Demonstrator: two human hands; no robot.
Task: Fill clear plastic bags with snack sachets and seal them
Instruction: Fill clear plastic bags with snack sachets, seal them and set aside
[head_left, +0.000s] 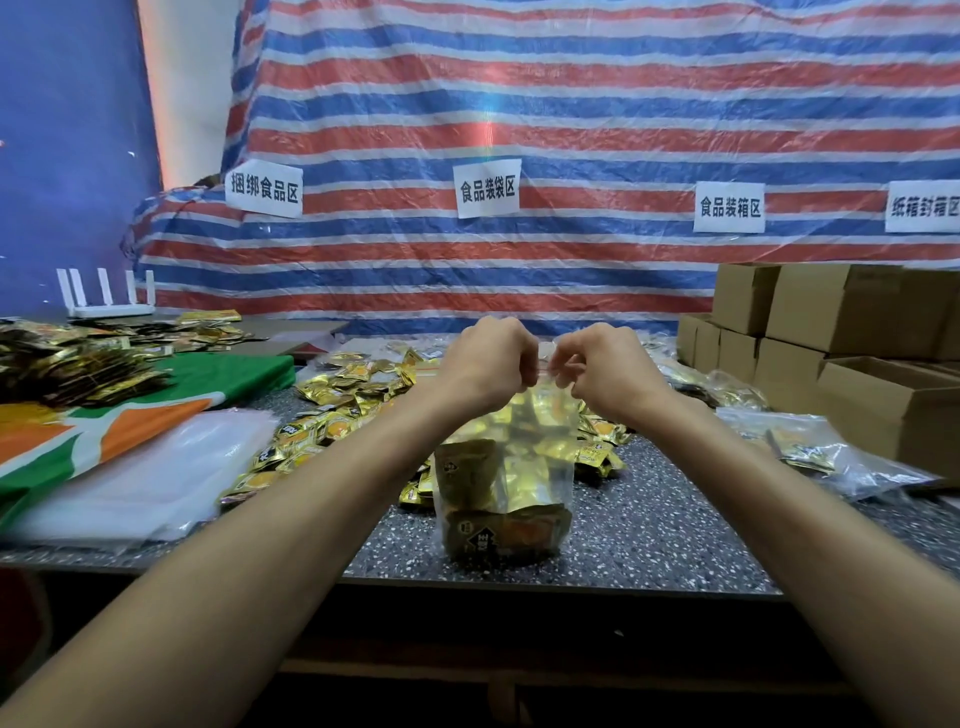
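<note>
- Your left hand (488, 364) and right hand (605, 371) each pinch the bag (511, 467) at its top edge, both grips clenched on it.
- The bag stands on the surface (665, 535) below your hands, sachets (493, 538) inside.
- Its top edge runs left to right between your grips, so sealing likely means pressing along that line.

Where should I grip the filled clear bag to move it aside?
Probably its flat top strip, pinched from above, where the left hand and right hand pinch it. The clear bag stands upright on the table, sachets bulging its lower half; only the top is thin.
</note>
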